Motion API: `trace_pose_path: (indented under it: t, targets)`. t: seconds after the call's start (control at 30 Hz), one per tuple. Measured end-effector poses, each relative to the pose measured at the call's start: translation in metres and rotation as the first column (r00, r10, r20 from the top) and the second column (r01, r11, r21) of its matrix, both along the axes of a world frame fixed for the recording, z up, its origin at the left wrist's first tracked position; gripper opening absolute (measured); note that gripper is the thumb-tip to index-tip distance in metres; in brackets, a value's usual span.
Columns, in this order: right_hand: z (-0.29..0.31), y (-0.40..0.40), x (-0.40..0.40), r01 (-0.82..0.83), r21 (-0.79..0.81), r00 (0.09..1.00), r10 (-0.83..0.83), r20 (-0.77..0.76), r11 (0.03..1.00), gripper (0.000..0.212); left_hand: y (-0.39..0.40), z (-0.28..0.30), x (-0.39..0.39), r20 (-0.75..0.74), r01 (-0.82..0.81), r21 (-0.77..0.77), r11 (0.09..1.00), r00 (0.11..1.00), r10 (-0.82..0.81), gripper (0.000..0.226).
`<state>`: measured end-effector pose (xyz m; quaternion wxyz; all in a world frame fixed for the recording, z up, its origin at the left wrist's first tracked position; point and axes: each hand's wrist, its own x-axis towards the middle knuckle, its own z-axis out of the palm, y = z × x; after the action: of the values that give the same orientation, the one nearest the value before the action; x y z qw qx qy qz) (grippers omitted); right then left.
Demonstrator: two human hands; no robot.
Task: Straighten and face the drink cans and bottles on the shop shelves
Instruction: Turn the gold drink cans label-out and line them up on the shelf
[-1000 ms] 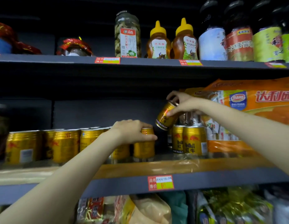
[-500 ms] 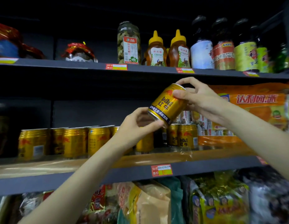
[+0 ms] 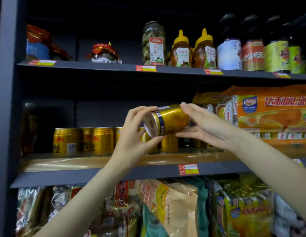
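I hold a gold drink can (image 3: 169,122) on its side in the air, in front of the middle shelf (image 3: 101,175), its silver base turned toward me. My left hand (image 3: 136,134) pinches the base rim between thumb and fingers. My right hand (image 3: 205,127) holds the can's far end, fingers over the top and palm under it. Behind my hands a row of upright gold cans (image 3: 95,141) stands on the middle shelf; the ones directly behind the hands are partly hidden.
Orange snack packs (image 3: 272,113) fill the middle shelf's right side. The top shelf (image 3: 114,68) carries a jar, honey bottles (image 3: 193,50) and dark bottles (image 3: 254,47). Bagged snacks (image 3: 174,207) crowd the lower shelf. A grey upright post (image 3: 5,117) stands at left.
My right hand lifted a can off the shelf, my left hand left the row and took hold of its base, and the can turned onto its side. The view shifted left.
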<state>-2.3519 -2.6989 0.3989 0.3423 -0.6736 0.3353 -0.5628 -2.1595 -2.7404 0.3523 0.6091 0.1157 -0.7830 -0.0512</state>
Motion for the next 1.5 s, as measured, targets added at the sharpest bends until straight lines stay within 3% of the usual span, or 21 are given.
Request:
trace_pose_path:
  t: [0.07, 0.1, 0.17, 0.23, 0.3, 0.33, 0.4, 0.47, 0.53, 0.7, 0.8, 0.9, 1.0, 1.1, 1.3, 1.37, 1.43, 1.5]
  targets:
    - [-0.004, -0.002, 0.006, 0.026, 0.004, 0.998, -0.026, 0.060, 1.000, 0.054, 0.003, 0.002, 0.003, 0.085, -0.060, -0.087, 0.994, 0.994, 0.067, 0.066]
    - [-0.006, -0.002, 0.009, 0.039, -0.019, 0.995, -0.038, 0.092, 0.999, 0.056, 0.004, 0.001, 0.004, 0.079, -0.041, -0.045, 0.998, 0.996, 0.045, 0.066]
    - [-0.009, 0.000, 0.009, 0.057, -0.105, 0.991, -0.043, 0.128, 0.993, 0.054, 0.007, 0.001, 0.005, -0.047, 0.099, 0.213, 0.972, 0.995, -0.091, 0.066]
    - [-0.010, 0.004, 0.008, 0.072, -0.201, 0.991, -0.047, 0.126, 0.977, 0.049, 0.009, 0.002, 0.007, -0.251, 0.377, 0.494, 0.783, 0.925, -0.287, 0.071]
    - [-0.012, 0.008, 0.007, 0.059, -0.266, 0.995, -0.036, 0.090, 0.962, 0.046, 0.009, 0.001, 0.008, -0.340, 0.532, 0.581, 0.616, 0.846, -0.410, 0.068]
    - [-0.013, 0.008, 0.007, 0.046, -0.279, 0.997, -0.027, 0.070, 0.959, 0.046, 0.010, 0.001, 0.008, -0.337, 0.545, 0.579, 0.606, 0.837, -0.431, 0.063]
    - [-0.014, 0.009, 0.006, 0.007, -0.248, 0.999, 0.004, 0.046, 0.969, 0.046, 0.014, 0.002, 0.009, -0.299, 0.504, 0.523, 0.688, 0.864, -0.405, 0.056]
    - [-0.016, 0.009, 0.004, -0.067, -0.131, 0.993, 0.079, 0.087, 0.989, 0.040, 0.016, 0.005, 0.013, -0.190, 0.289, 0.358, 0.888, 0.954, -0.233, 0.058]
    - [-0.019, 0.009, 0.007, -0.193, 0.015, 0.958, 0.185, 0.221, 0.981, 0.032, 0.017, 0.011, 0.017, -0.076, 0.060, 0.158, 0.986, 0.996, -0.048, 0.064]
    - [-0.021, 0.003, 0.022, -0.293, 0.137, 0.881, 0.212, 0.422, 0.946, 0.038, 0.023, 0.015, 0.014, -0.052, 0.050, -0.014, 0.999, 0.997, -0.050, 0.078]
    - [-0.018, 0.000, 0.024, -0.322, 0.160, 0.871, 0.226, 0.435, 0.933, 0.051, 0.022, 0.017, 0.017, -0.052, 0.063, -0.025, 0.998, 0.997, -0.064, 0.078]
    - [-0.016, 0.003, 0.022, -0.320, 0.169, 0.885, 0.230, 0.406, 0.932, 0.047, 0.019, 0.017, 0.021, -0.012, 0.039, -0.013, 0.999, 0.999, -0.039, 0.076]
    - [-0.014, 0.005, 0.019, -0.176, -0.013, 0.927, 0.170, 0.334, 0.984, 0.035, 0.011, 0.011, 0.024, 0.034, 0.091, 0.128, 0.988, 0.995, -0.097, 0.067]
    - [-0.013, 0.010, 0.018, 0.018, -0.279, 0.993, 0.016, 0.118, 0.960, 0.040, 0.000, 0.004, 0.023, -0.085, 0.242, 0.347, 0.906, 0.970, -0.226, 0.055]
    - [-0.014, 0.010, 0.016, -0.086, -0.335, 0.996, 0.093, 0.005, 0.938, 0.050, -0.010, 0.005, 0.022, -0.154, 0.421, 0.582, 0.696, 0.897, -0.415, 0.052]
    - [-0.012, 0.009, 0.014, -0.056, -0.297, 0.998, 0.056, -0.006, 0.953, 0.051, -0.011, 0.005, 0.020, -0.184, 0.405, 0.518, 0.753, 0.913, -0.364, 0.049]
    - [-0.013, 0.005, 0.013, -0.003, -0.232, 1.000, 0.009, 0.027, 0.973, 0.048, -0.012, 0.008, 0.019, -0.186, 0.244, 0.353, 0.903, 0.964, -0.188, 0.052]
    - [-0.015, 0.000, 0.015, -0.063, -0.142, 0.988, 0.082, 0.134, 0.988, 0.050, -0.012, 0.011, 0.015, -0.176, 0.098, 0.170, 0.981, 0.982, -0.068, 0.056]
